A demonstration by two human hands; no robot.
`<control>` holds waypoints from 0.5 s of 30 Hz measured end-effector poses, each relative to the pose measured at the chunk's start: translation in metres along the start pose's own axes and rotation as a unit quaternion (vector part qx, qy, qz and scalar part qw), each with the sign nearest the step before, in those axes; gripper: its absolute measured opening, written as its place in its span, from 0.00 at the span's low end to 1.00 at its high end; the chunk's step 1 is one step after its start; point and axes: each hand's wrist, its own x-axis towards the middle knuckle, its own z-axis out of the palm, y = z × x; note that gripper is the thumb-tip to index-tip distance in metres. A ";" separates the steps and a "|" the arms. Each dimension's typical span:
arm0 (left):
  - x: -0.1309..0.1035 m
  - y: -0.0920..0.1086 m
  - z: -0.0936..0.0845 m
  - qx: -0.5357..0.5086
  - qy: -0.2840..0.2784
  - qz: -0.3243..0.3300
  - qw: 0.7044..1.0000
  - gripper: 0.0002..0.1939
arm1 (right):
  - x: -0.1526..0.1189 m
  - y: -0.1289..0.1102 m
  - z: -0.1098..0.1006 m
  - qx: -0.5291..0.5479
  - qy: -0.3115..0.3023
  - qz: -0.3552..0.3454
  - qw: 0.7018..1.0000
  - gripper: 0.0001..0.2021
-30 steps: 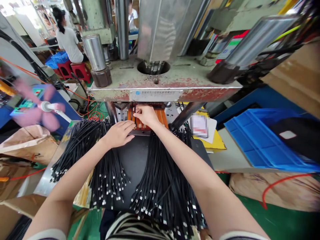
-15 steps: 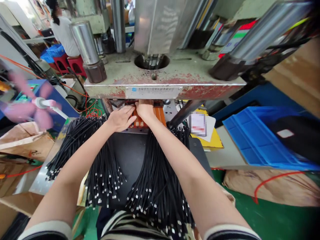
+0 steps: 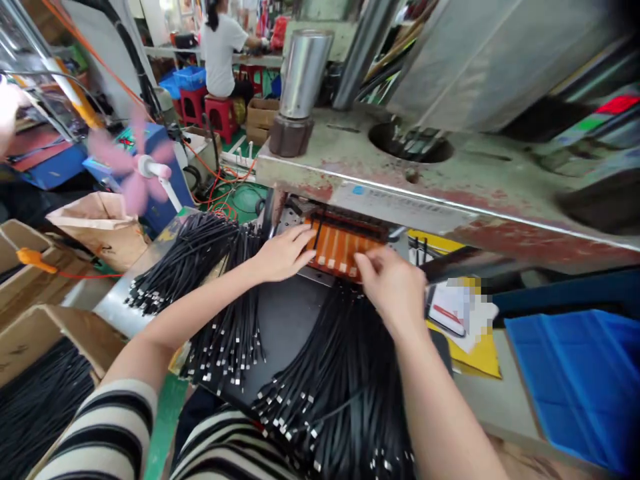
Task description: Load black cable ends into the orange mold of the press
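Beneath the press plate lies an orange slotted fixture (image 3: 336,241), with pale pieces along its front edge. My left hand (image 3: 286,255) rests at the fixture's left end, fingers stretched out, fingertips close to a dark strand lying across it. At the right front edge is my right hand (image 3: 395,283), thumb and forefinger drawn together; whatever may be between them is hidden. A thick bundle of black cables with metal plug ends (image 3: 345,360) fans out toward my lap, just below the right hand. Another bundle of black cables (image 3: 193,257) lies left of my left forearm.
The heavy press plate (image 3: 345,160) with steel columns overhangs the fixture. A pink fan (image 3: 145,167) spins at left, near open cardboard boxes (image 3: 75,333). Blue trays (image 3: 575,380) and a yellow folder (image 3: 480,363) are at right. A person (image 3: 220,50) sits in the background.
My view has swung left. The right hand has come out from under the press to the fixture's right front edge, uncovering more of the orange fixture. My left hand stays at its left end.
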 end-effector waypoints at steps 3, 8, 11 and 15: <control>-0.051 -0.010 -0.016 0.107 -0.006 -0.122 0.987 0.18 | -0.052 0.034 -0.010 -0.139 -0.075 0.098 0.983 0.19; -0.058 -0.058 -0.021 0.091 -0.051 -0.344 0.933 0.11 | -0.085 0.035 -0.011 -0.168 -0.279 0.099 0.940 0.15; -0.053 -0.068 -0.022 -0.008 0.004 -0.315 0.949 0.09 | -0.082 0.025 -0.014 -0.182 -0.270 0.137 0.935 0.15; -0.056 -0.049 -0.042 -0.195 0.111 -0.159 0.962 0.09 | -0.082 0.022 -0.020 -0.244 -0.270 0.151 0.919 0.22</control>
